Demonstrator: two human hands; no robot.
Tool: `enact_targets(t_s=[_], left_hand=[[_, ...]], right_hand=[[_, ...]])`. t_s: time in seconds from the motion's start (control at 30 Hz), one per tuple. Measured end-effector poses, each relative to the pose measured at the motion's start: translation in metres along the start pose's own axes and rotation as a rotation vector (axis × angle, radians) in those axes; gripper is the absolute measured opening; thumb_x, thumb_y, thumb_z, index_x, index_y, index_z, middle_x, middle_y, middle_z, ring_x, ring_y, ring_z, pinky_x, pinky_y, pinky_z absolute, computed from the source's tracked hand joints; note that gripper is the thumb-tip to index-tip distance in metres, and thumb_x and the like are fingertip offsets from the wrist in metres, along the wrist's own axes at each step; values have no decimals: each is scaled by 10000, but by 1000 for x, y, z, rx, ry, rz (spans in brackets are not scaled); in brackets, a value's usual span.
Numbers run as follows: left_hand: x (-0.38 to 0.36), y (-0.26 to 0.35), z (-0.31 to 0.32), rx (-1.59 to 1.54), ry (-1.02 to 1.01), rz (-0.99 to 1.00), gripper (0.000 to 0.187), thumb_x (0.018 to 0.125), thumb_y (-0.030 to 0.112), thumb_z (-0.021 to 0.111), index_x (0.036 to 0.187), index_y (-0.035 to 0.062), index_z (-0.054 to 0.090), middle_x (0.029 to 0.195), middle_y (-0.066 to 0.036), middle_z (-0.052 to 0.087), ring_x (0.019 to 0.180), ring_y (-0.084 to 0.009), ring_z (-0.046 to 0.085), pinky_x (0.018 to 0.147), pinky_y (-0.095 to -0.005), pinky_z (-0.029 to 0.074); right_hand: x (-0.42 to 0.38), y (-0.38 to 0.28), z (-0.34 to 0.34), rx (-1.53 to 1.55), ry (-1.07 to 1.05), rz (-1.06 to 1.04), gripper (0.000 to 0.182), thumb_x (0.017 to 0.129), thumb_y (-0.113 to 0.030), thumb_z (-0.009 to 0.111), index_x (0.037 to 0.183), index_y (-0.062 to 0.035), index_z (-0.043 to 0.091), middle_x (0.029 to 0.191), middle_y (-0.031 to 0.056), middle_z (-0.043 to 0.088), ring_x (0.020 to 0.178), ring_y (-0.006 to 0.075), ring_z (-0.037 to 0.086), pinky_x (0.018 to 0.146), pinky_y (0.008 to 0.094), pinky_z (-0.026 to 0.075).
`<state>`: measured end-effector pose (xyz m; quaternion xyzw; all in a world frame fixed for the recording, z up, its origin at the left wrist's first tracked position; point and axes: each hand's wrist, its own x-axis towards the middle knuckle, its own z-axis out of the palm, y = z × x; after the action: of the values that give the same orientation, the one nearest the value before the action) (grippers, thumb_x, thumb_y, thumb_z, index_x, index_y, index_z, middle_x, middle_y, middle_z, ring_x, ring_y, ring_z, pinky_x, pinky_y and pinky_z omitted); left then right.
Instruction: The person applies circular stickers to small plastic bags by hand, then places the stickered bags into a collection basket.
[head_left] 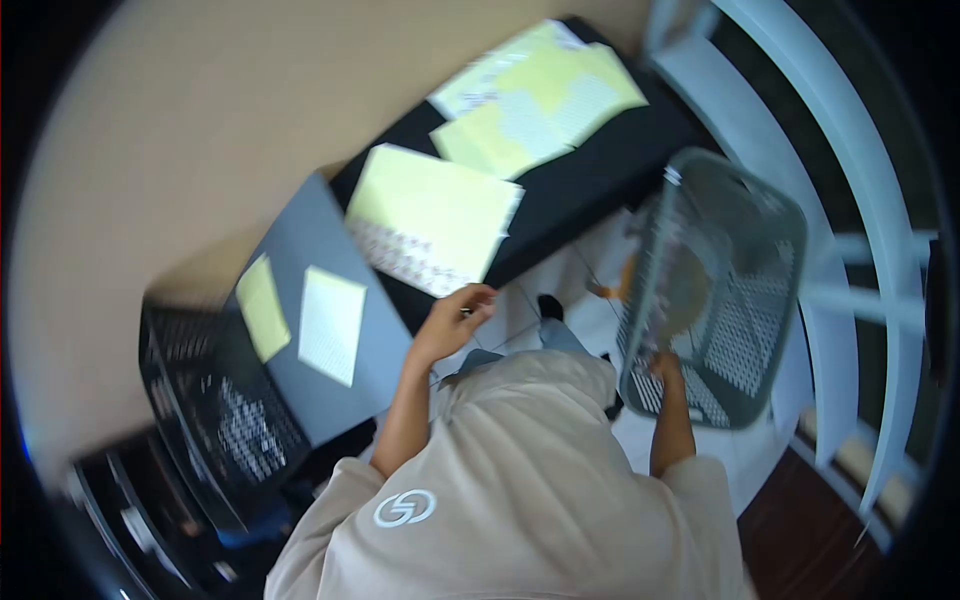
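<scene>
My left hand point(455, 322) is at the front edge of the black table, just below a pale yellow sheet point(440, 195) with a patterned lower part. Its fingers are loosely bent, thumb apart, with nothing visible in them. My right hand point(667, 368) is closed inside the outline of a grey-green plastic laundry basket point(790, 270). From its fingers a thin, blurred, pinkish patterned sheet point(660, 285) extends up along the basket's left side. My fingers hide the gripped edge.
More yellow and white papers point(545, 95) overlap on the black table point(590, 185). Two sheets point(332, 325) lie on a grey panel point(300, 235) at left, beside a black crate point(235, 420). White curved bars point(815, 130) stand at right. Tiled floor point(520, 320) shows between table and basket.
</scene>
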<state>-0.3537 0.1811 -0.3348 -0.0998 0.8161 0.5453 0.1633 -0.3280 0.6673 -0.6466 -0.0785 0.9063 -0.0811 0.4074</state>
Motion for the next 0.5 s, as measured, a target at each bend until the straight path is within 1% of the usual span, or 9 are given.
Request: enact_targets(t_s=[0.03,0.07,0.13,0.2,0.23,0.3,0.37,0.43,0.5], left_hand=[[-3,0,-2,21,19,17,266,880,130,650,1109,6,595,969,-109,662,893,-178,630,780,-306,505],[-5,0,-2,35,45,26,260,911,138,616,1134,9,579,961,-96,669,880,-172,634,796,-308,497],[-13,3,-8,-30,102,-31,263,915,162,613,1128,11,586,967,-94,662,884,-170,628,802,-305,492],[-19,-2,-16,-93,169,-67,269,915,169,613,1127,6,587,976,-96,659,887,-172,627,806,-305,490],[-21,-9,-21,-155,189,-66,275,918,178,609,1126,0,587,986,-97,655,891,-171,625,810,-307,491],[-27,-16,-34,-228,259,-66,281,920,187,605,1124,-5,587,997,-99,652,896,-171,624,813,-310,491],[-39,-19,-48,-345,325,-95,292,927,198,593,1126,-15,584,996,-100,649,901,-163,616,805,-312,495],[-53,-25,-64,-283,445,-65,291,925,199,593,1134,-3,584,976,-87,650,896,-152,608,785,-312,498],[-70,-35,-81,-203,567,-57,280,917,190,602,1126,4,592,975,-81,652,895,-157,609,780,-311,496]], right_hand=[[-18,-20,-28,27,23,-26,402,698,-329,677,968,-30,680,993,227,657,920,376,640,798,433,513],[7,2,0,10,-59,46,415,663,-333,724,943,-29,685,996,208,662,925,365,640,792,416,520],[34,31,38,16,68,-5,418,670,-346,729,945,-33,689,987,186,669,905,356,642,790,414,519],[78,72,55,-390,-203,-347,335,712,-307,720,916,-42,696,971,159,675,883,337,644,789,412,517],[80,64,32,-425,-201,-371,335,712,-307,720,916,-42,696,971,159,675,883,337,644,789,412,517],[63,28,-27,-623,-38,-374,182,775,-186,657,871,-34,690,898,137,688,798,300,658,730,404,533],[53,15,-69,358,399,182,115,792,-55,566,809,-30,676,794,115,673,660,243,648,590,376,537],[103,54,-87,423,633,76,167,785,7,497,833,-32,652,720,91,635,558,183,605,474,318,502],[103,31,-145,641,759,-105,195,787,24,473,883,-41,630,702,71,621,526,160,589,429,277,469]])
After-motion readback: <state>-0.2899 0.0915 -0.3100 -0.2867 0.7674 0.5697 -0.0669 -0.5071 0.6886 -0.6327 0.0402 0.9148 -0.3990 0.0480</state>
